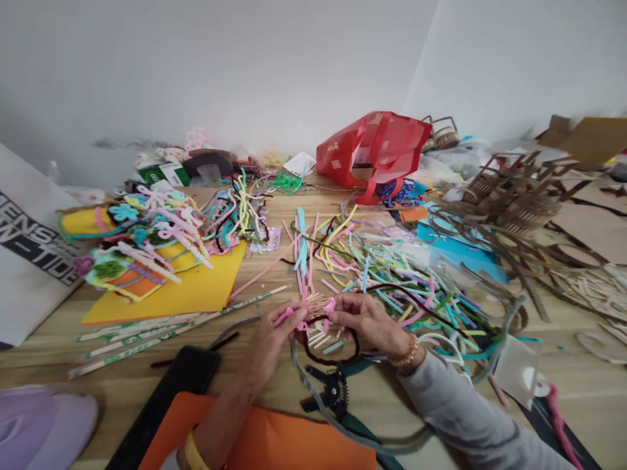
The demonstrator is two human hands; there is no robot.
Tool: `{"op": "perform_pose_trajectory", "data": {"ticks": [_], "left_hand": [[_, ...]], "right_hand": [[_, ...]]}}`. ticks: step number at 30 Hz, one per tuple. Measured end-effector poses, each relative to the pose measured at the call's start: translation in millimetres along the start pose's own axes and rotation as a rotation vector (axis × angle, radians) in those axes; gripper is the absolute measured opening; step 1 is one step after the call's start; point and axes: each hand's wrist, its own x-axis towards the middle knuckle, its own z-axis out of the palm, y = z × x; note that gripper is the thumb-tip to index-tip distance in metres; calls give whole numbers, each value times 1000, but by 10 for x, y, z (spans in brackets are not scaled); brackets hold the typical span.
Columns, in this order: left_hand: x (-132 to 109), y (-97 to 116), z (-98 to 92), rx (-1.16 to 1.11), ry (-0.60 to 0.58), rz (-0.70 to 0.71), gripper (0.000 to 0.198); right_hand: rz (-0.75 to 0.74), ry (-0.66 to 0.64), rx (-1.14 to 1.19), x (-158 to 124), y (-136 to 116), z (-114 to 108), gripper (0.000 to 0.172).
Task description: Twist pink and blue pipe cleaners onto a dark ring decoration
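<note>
The wooden table (274,219) is crowded. On the far side stands a red gift bag (372,150), with two small wicker baskets (443,134) just right of it. To the right, woven cardboard baskets (514,196) sit among brown cardboard strips. To the left, pipe-cleaner flowers (147,235) lie on a yellow card sheet (166,294), beside a white printed tote bag (29,248). Green-striped paper straws (147,333) lie near that sheet. A heap of coloured pipe cleaners (392,287) spreads just beyond the hands, and black-and-green pliers (330,391) lie just below them, under a loose grey pipe cleaner (298,378). An orange sheet (259,437) lies at the near edge. In the middle of the table, near the person, the two hands work close together. The left hand (274,333) pinches a pink pipe-cleaner piece (287,316) between finger and thumb, while the right hand (365,323) pinches a pink tip (329,305) at its fingertips. Under them hangs a dark brown pipe-cleaner loop (330,346), thin, fuzzy and roughly oval, with short pale strips (317,303) bunched at its top. There are two hands, one loop, one pair of pliers and one red bag; the loose pipe cleaners are too many to count.
</note>
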Motion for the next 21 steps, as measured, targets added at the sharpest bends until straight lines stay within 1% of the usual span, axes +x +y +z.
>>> {"op": "perform_pose_trajectory", "data": {"ticks": [4, 6, 9, 11, 14, 16, 18, 21], "left_hand": [[10, 50, -21, -192, -32, -13, 33], [24, 63, -45, -246, -54, -27, 40], [39, 72, -69, -289, -102, -89, 47], [33, 78, -70, -244, -123, -109, 41], [4, 98, -58, -137, -154, -189, 24], [-19, 122, -44, -82, -176, -239, 22], [-38, 152, -21, -32, -205, -242, 21], [-53, 180, 30, 25, -249, -251, 21]], "right_hand": [[6, -10, 7, 0, 5, 3, 33], [17, -22, 22, -4, 4, 6, 32], [38, -53, 35, -15, -10, 7, 30], [49, -88, 29, -27, -31, 8, 29], [69, -159, 34, -46, -61, 16, 29], [93, -214, 56, -56, -65, 22, 29], [105, -257, 70, -60, -57, 26, 30], [105, -286, 43, -63, -43, 30, 31]]}}
